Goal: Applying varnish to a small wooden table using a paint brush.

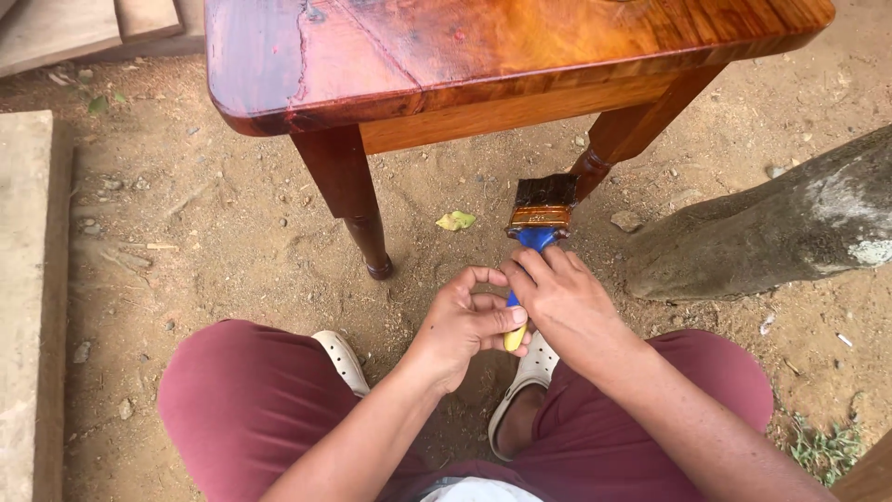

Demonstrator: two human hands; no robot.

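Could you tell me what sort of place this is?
Probably an outdoor yard used for finishing furniture: bare dirt ground, a freshly varnished wooden table, and a tree root beside it.

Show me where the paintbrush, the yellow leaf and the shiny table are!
paintbrush (544, 200), head view, on its dark wet bristles.
yellow leaf (455, 220), head view, middle of the leaf on the dirt.
shiny table (520, 46), head view, on its glossy top.

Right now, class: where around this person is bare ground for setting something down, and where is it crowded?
Bare dirt lies between the concrete slab and the near table leg. Crowded: both hands, left hand and right hand, grip the brush above the sandals, beside the log.
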